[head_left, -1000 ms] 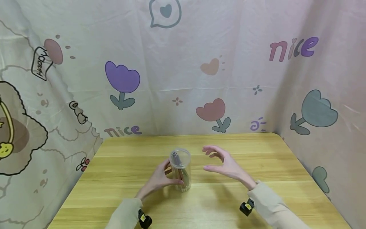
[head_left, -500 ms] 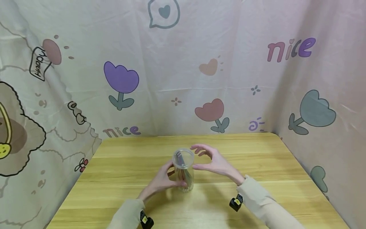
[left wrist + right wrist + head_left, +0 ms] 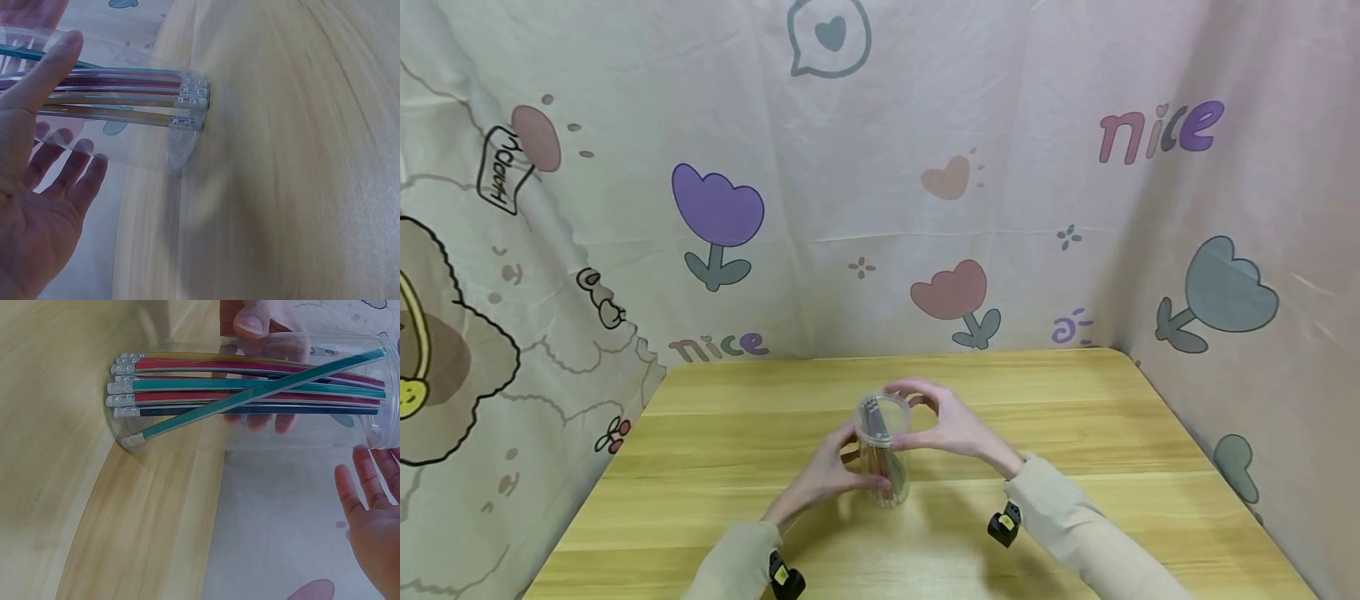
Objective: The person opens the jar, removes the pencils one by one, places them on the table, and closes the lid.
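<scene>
A clear plastic jar [image 3: 898, 479] stands upright on the wooden table, a clear lid [image 3: 883, 435] at its top. Several pencils [image 3: 250, 387] in red, teal, dark blue and yellow lie inside, their eraser ends at the bottom; one teal pencil slants across the others. My left hand [image 3: 823, 475] holds the jar's side, with thumb in front and fingers behind, as the left wrist view also shows. At the lid, my right hand [image 3: 951, 425] has its thumb on the near side and its curved fingers round the far side.
The wooden table [image 3: 715, 417] runs back to a printed cloth [image 3: 835, 192] with flowers and lettering. More cloth hangs along the left and right sides. Each wrist carries a small black camera [image 3: 1004, 523].
My right hand has moved left from beside the jar to its lid, thumb and fingers closing round it. My left hand keeps hold of the jar, which has shifted slightly right in view.
</scene>
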`<control>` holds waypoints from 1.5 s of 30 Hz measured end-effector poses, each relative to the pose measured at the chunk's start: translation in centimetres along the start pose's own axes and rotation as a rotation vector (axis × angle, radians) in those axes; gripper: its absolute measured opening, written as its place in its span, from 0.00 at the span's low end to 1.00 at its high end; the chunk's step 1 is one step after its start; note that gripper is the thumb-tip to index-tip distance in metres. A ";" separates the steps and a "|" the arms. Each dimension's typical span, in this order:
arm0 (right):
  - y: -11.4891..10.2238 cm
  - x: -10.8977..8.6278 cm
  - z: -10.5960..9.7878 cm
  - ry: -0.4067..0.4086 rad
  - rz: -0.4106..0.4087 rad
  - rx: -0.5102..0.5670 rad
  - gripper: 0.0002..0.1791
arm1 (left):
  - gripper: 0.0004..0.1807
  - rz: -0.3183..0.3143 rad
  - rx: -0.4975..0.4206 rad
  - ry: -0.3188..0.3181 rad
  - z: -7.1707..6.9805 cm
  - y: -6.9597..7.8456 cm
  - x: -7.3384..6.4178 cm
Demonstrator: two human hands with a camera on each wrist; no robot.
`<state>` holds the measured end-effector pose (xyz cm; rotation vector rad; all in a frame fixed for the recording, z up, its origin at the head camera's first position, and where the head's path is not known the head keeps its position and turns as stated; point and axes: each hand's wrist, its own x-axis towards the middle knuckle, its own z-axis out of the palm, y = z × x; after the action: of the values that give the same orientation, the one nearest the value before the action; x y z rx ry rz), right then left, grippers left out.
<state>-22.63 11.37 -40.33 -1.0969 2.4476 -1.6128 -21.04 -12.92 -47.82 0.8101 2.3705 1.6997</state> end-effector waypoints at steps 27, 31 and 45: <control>0.4 0.6 0.6 -0.024 -0.040 0.105 0.41 | 0.45 -0.010 -0.042 -0.097 -0.6 0.0 0.3; 0.6 0.7 0.5 -0.050 -0.042 0.133 0.41 | 0.46 -0.020 -0.047 -0.098 -0.7 0.0 0.2; -0.1 0.1 1.2 0.028 -0.005 0.022 0.45 | 0.46 0.023 0.002 -0.077 -0.6 0.0 0.3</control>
<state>-22.15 10.37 -40.76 -1.0867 2.4393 -1.6637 -21.49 -13.30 -47.56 0.8901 2.3209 1.6438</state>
